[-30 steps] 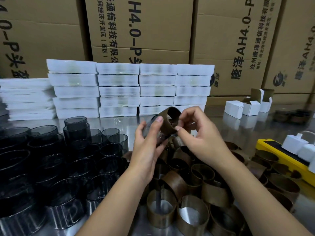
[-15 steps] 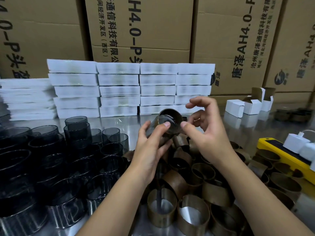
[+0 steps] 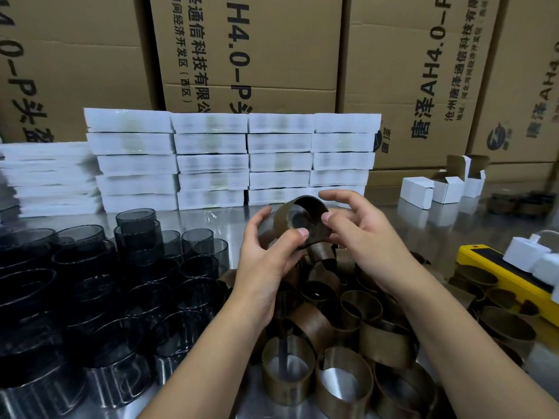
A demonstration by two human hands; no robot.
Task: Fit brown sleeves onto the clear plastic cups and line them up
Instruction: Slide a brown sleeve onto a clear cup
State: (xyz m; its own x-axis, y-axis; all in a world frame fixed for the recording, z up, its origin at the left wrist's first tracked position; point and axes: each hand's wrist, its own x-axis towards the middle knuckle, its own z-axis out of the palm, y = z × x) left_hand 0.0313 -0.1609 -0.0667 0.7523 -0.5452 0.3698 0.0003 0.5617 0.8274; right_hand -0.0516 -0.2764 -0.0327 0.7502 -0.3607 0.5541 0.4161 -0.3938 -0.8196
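Left hand (image 3: 266,261) and right hand (image 3: 366,243) both pinching one brown sleeve (image 3: 305,225) over the middle of the steel counter (image 3: 423,228). Cups (image 3: 121,282) crowd the left edge, loose sleeves (image 3: 348,328) the near edge, too many to count. Cartons (image 3: 251,55) stacked behind.

Printed cardboard cartons (image 3: 402,71) wall the far edge of the shiny metal bench (image 3: 384,219), white packets (image 3: 211,161) stacked before them.

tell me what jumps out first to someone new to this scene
Centre: the left hand and right hand grip one brown ring-shaped sleeve in mid-air. A heap of loose brown sleeves lies under them, with smoky clear plastic cups crowded at left and stacked white flat packs behind.
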